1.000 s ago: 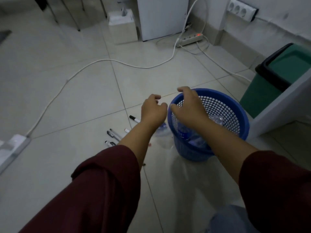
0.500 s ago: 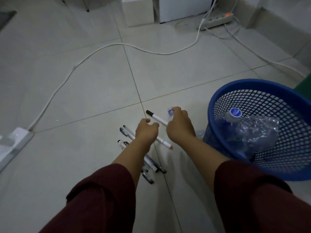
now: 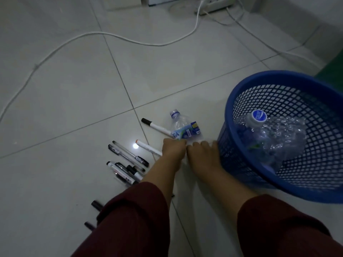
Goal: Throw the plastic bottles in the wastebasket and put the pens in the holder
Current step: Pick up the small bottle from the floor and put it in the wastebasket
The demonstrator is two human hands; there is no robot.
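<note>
Hands meet low on the floor: left hand (image 3: 173, 148) and right hand (image 3: 202, 151) both close on the bottle (image 3: 182, 127) base, likely to lift it into the adjacent wastebasket (image 3: 241, 89); pens (image 3: 128, 160) lie beside.

Your arms come in from the bottom edge, both in long sleeves of one dark maroon cloth — plain, with no print, stripe or button to be seen. Your left sleeve (image 3: 133, 219) ends partway up the forearm in a loose, rounded cuff with soft folds. Your right sleeve (image 3: 282, 229) ends about as far up and looks fuller. Beyond the cuffs your forearms, left hand (image 3: 173, 151) and right hand (image 3: 203, 153) are bare — no watch, ring or glove.
</note>
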